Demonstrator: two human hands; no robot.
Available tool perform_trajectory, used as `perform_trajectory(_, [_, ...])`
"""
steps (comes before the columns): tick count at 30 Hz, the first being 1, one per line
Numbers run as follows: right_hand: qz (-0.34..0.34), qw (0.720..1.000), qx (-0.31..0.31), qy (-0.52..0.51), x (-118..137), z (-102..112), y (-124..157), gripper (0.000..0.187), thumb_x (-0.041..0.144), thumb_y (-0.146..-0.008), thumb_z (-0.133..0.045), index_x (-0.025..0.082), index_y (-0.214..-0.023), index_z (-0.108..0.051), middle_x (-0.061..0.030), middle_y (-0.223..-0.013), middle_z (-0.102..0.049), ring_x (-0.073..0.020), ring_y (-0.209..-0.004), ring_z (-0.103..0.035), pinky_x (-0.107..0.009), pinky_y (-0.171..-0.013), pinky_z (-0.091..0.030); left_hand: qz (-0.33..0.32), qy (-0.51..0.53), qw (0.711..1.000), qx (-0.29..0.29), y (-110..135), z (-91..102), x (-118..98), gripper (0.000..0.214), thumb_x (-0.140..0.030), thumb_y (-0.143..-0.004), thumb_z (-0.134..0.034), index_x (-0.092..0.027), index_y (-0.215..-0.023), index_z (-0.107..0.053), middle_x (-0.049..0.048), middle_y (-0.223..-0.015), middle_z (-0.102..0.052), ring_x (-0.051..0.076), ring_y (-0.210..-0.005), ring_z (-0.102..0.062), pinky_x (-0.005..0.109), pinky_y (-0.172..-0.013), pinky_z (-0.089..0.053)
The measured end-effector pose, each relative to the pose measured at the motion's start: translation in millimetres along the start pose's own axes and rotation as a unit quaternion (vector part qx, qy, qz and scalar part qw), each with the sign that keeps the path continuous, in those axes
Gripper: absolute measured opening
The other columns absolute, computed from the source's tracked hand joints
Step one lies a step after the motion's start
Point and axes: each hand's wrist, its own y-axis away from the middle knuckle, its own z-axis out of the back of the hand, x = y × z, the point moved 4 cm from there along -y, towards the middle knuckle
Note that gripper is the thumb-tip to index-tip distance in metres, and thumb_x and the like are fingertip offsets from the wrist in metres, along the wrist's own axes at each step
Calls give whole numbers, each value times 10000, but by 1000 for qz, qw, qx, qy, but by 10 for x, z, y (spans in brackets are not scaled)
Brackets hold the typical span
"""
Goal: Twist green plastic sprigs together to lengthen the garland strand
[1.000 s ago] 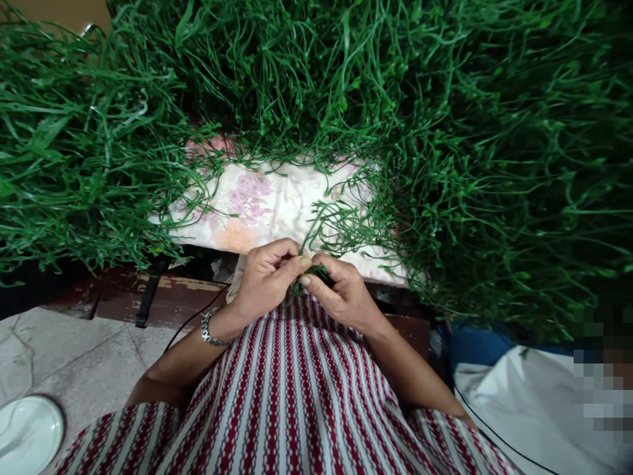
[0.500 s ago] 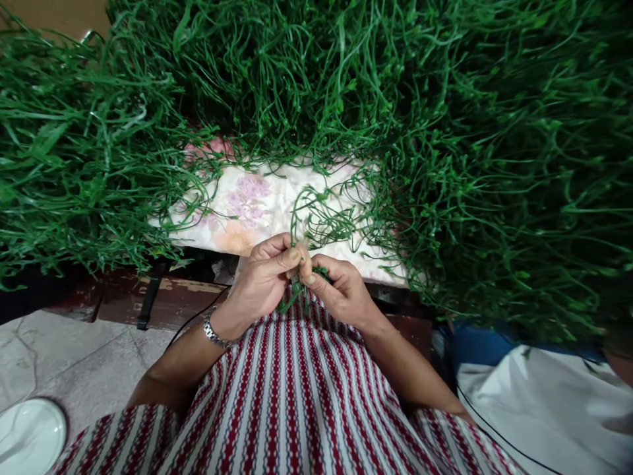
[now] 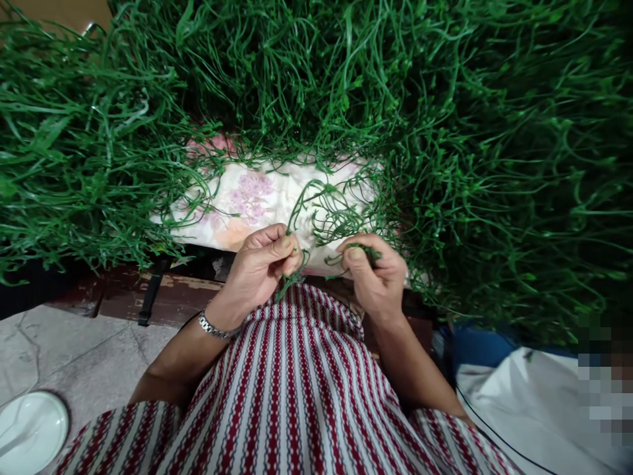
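Note:
My left hand (image 3: 270, 260) pinches a thin green plant stem (image 3: 293, 214) between thumb and fingers. The stem arches up over the cloth, and short ends stick out below the fingers. To its right, my right hand (image 3: 373, 270) is closed around a small bunch of green stems (image 3: 368, 252), their tips showing above the thumb. A gap separates the two hands. Behind them a loose tangle of stems (image 3: 341, 214) lies on a white cloth (image 3: 277, 185) with purple and orange flower prints. Whether the stems are real or plastic I cannot tell.
Large heaps of the same green stems (image 3: 316, 72) surround the cloth at the left, back and right. A brown wooden edge (image 3: 168, 300) runs along the front. A white round lid or dish (image 3: 32, 429) is at lower left, white fabric (image 3: 534, 396) at lower right.
My right hand has moved right, away from my left hand, with a small bunch of stems in its fingers. The left hand keeps its pinch and has shifted slightly left and up.

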Motion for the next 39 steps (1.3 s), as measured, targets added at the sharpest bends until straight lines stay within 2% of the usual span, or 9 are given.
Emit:
perform_trajectory(2, [25,999,-4,30,46,7,7,103,222,-865,-516,172,-844,-603,-23,-741,-604,-117,-643,-548,-243,-594,-431,-16,-1,1000,-1,-4,1,-35,289,-273,-718,-682,-154,-599,-447,-45,-472,-462,63,-452,-406,215,-511,-318])
perform_trajectory(6, [116,983,92,106,144,-180,27,93,187,-860,-516,161,-877,-604,-31,-714,-591,-119,-625,-517,-256,-596,-421,-32,-1,999,5,-25,-47,-60,286,-299,-727,-670,-160,-606,-451,-41,-461,-447,73,-463,-396,220,-506,-296])
perform_trajectory(12, [146,977,31,152,110,-178,42,63,142,-866,-447,167,-848,-502,-50,-758,-545,-142,-712,-520,-275,-639,-421,-52,26,998,14,-30,-84,-110,257,-274,-746,-635,-154,-598,-464,-50,-427,-375,66,-447,-354,233,-532,-300])
perform_trajectory(17, [118,975,58,179,120,-120,63,88,136,-879,-422,180,-879,-497,-37,-744,-546,-132,-667,-522,-263,-619,-425,-61,21,998,18,-35,-71,-148,282,-286,-722,-658,-154,-587,-448,-52,-418,-363,60,-428,-340,224,-502,-276])
perform_trajectory(23, [219,951,85,200,265,-254,40,237,133,-860,-451,154,-1088,-514,-77,-807,-603,-168,-726,-550,-301,-658,-450,-55,18,998,1,-88,-119,-119,336,-316,-730,-638,-170,-574,-379,-49,-448,-341,69,-447,-316,230,-499,-284])
perform_trajectory(27, [211,954,110,185,210,-323,44,361,257,-881,-485,121,-1214,-462,-102,-890,-618,-181,-782,-568,-315,-675,-466,-80,40,996,-20,-95,-126,-130,314,-286,-759,-610,-172,-599,-365,-46,-499,-351,71,-488,-334,218,-522,-302])
perform_trajectory(30, [194,961,66,183,169,-324,53,403,349,-841,-564,123,-1166,-487,-83,-848,-614,-172,-734,-559,-304,-656,-467,-90,46,995,-19,-89,-130,-103,270,-264,-781,-589,-174,-628,-386,-41,-530,-393,74,-515,-366,215,-544,-322])
perform_trajectory(34, [171,963,-2,207,147,-312,67,272,300,-823,-600,164,-1045,-522,-61,-822,-612,-158,-709,-548,-285,-646,-454,-75,24,997,-10,-61,-134,-24,276,-306,-784,-595,-180,-634,-401,-35,-534,-438,84,-517,-394,217,-516,-323])
perform_trajectory(39, [114,967,23,227,141,-306,79,113,262,-829,-590,170,-857,-530,-21,-698,-549,-129,-628,-513,-251,-580,-411,-117,-18,993,8,10,-125,-23,206,-300,-791,-604,-180,-668,-491,-25,-543,-502,85,-500,-415,222,-491,-317])
